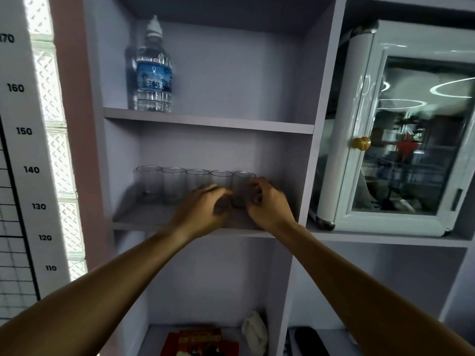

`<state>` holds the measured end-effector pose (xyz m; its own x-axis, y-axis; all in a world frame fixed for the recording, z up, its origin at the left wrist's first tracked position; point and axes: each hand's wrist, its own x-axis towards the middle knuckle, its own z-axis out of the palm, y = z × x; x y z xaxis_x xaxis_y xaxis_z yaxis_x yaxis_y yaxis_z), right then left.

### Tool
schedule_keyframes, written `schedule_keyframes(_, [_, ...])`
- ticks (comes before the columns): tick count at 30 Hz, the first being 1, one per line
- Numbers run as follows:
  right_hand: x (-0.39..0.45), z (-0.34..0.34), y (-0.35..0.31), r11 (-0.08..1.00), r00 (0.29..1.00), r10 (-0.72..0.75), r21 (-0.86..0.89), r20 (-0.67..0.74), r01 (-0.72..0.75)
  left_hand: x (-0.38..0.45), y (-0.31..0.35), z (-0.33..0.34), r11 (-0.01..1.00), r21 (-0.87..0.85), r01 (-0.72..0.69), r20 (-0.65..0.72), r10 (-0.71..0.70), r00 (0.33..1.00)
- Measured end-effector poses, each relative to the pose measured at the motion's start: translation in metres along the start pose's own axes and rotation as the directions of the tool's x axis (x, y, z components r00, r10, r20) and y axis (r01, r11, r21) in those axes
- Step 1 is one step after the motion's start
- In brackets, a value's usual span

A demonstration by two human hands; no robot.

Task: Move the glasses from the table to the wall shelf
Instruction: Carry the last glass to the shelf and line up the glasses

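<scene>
The left hand (205, 209) covers the lower parts of the third glass (197, 177) and fourth glass (221, 178) in the row, so their bases on the middle shelf (144, 218) cannot be seen. The fifth glass (241, 187) stands between both hands; motion blur smears it, and whether the fingers (257, 194) of the right hand (267, 205) touch it cannot be told. The water bottle (154, 70) label is too blurred to read. On the bottom shelf, a red packet (200, 341) and a dark object (309, 341) are cut off by the lower edge. The glass cabinet door (411, 134) shows only reflections, hiding its contents.
</scene>
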<state>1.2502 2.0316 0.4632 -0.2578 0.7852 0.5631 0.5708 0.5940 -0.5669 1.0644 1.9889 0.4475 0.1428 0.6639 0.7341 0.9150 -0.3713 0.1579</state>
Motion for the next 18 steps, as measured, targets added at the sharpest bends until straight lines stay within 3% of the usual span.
schedule_keyframes(2, [0.0,0.003,-0.003,0.991,0.998,-0.064,-0.116,-0.023,0.061,-0.005,-0.018,-0.01,0.989,0.146,-0.018,-0.173,0.044,0.984])
schedule_keyframes(4, [0.001,0.009,-0.008,0.973,0.991,-0.134,-0.189,-0.006,0.13,-0.009,-0.038,-0.019,0.963,0.257,0.077,-0.231,-0.016,0.973])
schedule_keyframes(9, [0.005,0.032,-0.017,0.944,0.986,-0.099,-0.301,0.133,0.136,-0.02,-0.069,-0.031,0.908,0.326,0.263,-0.107,-0.241,0.965])
schedule_keyframes(18, [0.005,0.043,-0.021,0.915,0.989,-0.075,-0.386,0.127,0.119,-0.021,-0.069,-0.034,0.894,0.334,0.3,0.035,-0.33,0.943])
